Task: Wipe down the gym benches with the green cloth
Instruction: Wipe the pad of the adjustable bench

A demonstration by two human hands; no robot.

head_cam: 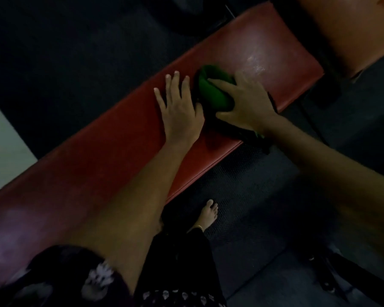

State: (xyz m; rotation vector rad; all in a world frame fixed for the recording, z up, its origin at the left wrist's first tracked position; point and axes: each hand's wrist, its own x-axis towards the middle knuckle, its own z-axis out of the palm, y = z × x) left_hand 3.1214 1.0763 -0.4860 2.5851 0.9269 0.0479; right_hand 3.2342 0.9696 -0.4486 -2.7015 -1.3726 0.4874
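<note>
Cloth: I see the bunched green cloth (211, 90) on the long red padded bench (102, 151), toward 1 o'clock.
Right hand (246, 103): its fingers and thumb grasp the cloth.
Left hand (179, 105): released, fingers straight, flat on the bench at the cloth's 9 o'clock.

Dim, murky view; glare patch on red bench (256, 60); soft blur, dark corners

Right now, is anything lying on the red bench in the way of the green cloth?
Only the person's own left hand, flat on the red bench right beside the green cloth that the right hand holds. Toward the far end, past the shiny patch, nothing visible lies on the pad.
</note>
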